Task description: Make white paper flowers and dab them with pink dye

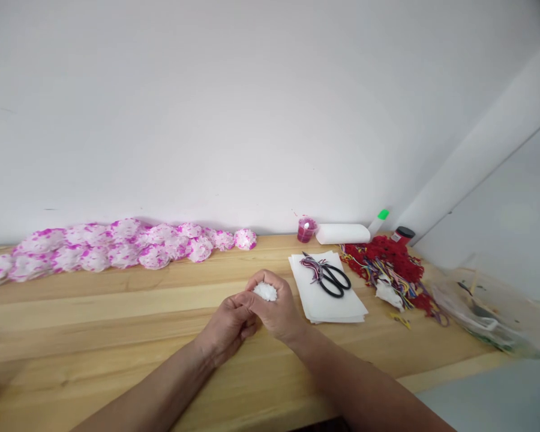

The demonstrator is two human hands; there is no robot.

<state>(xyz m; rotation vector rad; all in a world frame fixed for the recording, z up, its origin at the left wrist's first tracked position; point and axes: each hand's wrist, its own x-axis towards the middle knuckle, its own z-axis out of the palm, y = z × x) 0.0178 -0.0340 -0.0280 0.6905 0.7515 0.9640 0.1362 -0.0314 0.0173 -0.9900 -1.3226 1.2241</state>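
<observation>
Both my hands meet over the middle of the wooden table [94, 336]. My right hand [281, 309] is curled around a small white crumpled paper ball [265, 291], which shows between its fingers. My left hand [227, 327] is closed too, its fingers pressed against the same white paper from the left and below. Just right of my hands lies a stack of white paper sheets [330, 303] with black scissors [333, 279] and a bundle of coloured threads [312, 267] on top.
A row of white-and-pink paper flowers [117, 249] lies along the wall at the back left. A pink cup [306, 229], a white roll [342, 233], a green-capped bottle [378, 220], red material with coloured threads [391, 264] and a clear plastic bag [490, 312] sit at the right.
</observation>
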